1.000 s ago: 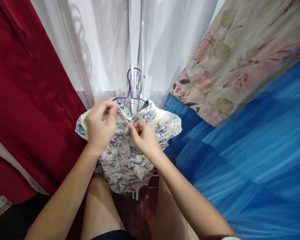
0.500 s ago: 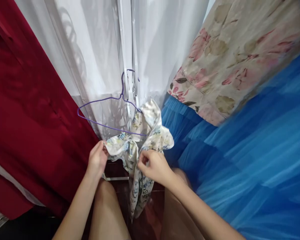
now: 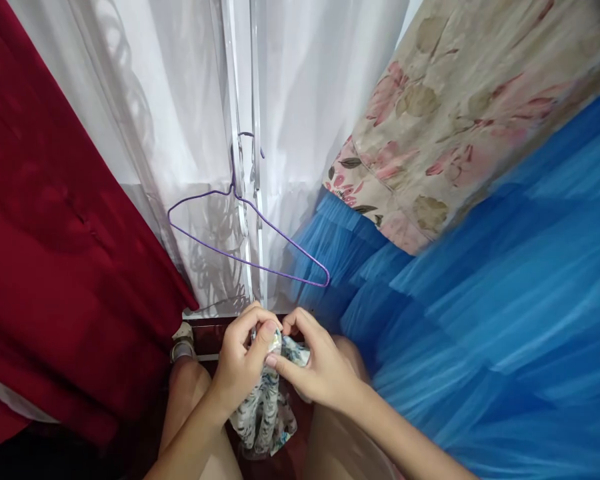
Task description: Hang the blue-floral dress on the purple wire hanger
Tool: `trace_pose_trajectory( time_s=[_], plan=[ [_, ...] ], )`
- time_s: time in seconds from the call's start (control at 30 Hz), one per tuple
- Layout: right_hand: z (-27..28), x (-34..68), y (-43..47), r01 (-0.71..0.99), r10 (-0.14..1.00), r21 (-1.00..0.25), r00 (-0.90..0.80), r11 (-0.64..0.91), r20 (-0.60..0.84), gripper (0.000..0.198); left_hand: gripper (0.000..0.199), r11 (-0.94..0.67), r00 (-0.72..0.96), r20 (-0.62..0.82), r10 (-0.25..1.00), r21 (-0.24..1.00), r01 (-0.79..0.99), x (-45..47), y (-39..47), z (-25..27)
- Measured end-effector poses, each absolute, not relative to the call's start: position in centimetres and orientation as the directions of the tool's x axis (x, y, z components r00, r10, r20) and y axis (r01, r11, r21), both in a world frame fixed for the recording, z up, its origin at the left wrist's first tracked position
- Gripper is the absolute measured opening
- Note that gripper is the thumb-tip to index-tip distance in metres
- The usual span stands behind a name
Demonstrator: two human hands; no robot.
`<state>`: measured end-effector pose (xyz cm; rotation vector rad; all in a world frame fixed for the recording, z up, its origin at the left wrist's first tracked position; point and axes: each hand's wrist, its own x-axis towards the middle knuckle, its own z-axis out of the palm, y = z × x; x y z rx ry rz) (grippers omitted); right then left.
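A floral garment (image 3: 263,407), white with blue and yellow print, dangles bunched between my knees. My left hand (image 3: 245,350) pinches its upper part between thumb and fingers. Close beside it, my right hand (image 3: 315,360) grips another gathered part of the cloth. Much of the garment is folded or hidden behind my hands, so its kind does not show. Above and apart from my hands, a bare purple hanger (image 3: 250,263) hangs by its hook at the white metal uprights (image 3: 234,100).
Red fabric (image 3: 55,247) hangs on the left, a white curtain (image 3: 180,93) behind the hanger. To the right are a beige floral cloth (image 3: 415,133) and layered blue tulle (image 3: 455,320). My bare knees flank the garment above a dark reddish floor.
The garment has come off the purple hanger and moved down toward me. My hands have drawn together on it. The hanger now hangs bare.
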<state>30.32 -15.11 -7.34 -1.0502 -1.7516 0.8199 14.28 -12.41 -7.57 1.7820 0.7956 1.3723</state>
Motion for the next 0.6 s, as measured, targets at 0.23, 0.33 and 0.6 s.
trace_pose_trajectory(
  time_s=[0.23, 0.33, 0.6],
  plan=[
    [-7.5, 30.4, -16.7, 0.068, 0.909, -0.958, -0.339, 0.280, 0.242, 0.024, 0.021, -0.491, 0.338, 0.479, 0.810, 0.869, -0.057, 14.6, -13.3, -7.7],
    [-5.3, 32.9, -17.0, -0.010, 0.908, -0.982, -0.380, 0.187, 0.177, 0.022, 0.047, -0.245, 0.609, 0.278, 0.742, 0.959, -0.139, 13.9, -13.7, -9.3],
    [2.1, 40.0, -9.7, 0.398, 0.820, -0.744, -0.036, 0.536, 0.571, 0.031, 0.033, -0.095, 0.571, 0.090, 0.816, 0.995, -0.020, 11.5, -13.6, -10.9]
  ],
)
